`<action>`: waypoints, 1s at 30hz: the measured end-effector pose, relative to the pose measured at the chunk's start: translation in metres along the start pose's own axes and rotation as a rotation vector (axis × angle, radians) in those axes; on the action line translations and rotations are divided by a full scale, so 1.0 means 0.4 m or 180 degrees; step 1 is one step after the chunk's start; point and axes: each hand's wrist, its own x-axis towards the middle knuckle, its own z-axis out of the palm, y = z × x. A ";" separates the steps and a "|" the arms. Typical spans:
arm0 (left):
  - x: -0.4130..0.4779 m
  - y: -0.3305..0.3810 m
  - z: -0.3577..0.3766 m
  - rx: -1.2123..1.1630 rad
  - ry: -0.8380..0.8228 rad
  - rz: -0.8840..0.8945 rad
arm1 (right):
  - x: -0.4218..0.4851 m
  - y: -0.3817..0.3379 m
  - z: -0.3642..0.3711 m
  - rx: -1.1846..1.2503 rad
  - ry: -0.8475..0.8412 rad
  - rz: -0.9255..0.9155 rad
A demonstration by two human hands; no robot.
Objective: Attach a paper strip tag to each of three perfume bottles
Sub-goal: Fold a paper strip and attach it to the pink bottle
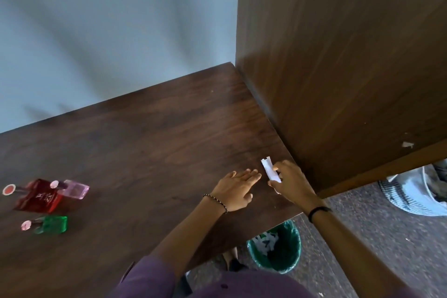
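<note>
Perfume bottles (pixel 48 201) stand untagged at the table's (pixel 145 140) far left, so I judge all three remain. My right hand (pixel 290 181) pinches a paper strip (pixel 269 170); my left hand (pixel 238 187) lies flat, released, beside it.

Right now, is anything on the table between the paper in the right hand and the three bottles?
Only the left hand, flat beside the paper strip. Beyond it, bare table runs to the red bottle, pink bottle and green bottle.
</note>
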 end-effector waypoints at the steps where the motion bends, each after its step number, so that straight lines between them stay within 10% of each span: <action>1: -0.001 0.001 0.001 -0.0036 0.0012 -0.0002 | -0.002 0.000 0.002 0.0144 0.0068 0.0090; 30: 0.008 0.042 0.053 0.0353 0.0243 0.0224 | 0.026 0.069 0.009 0.0233 -0.0402 -0.0159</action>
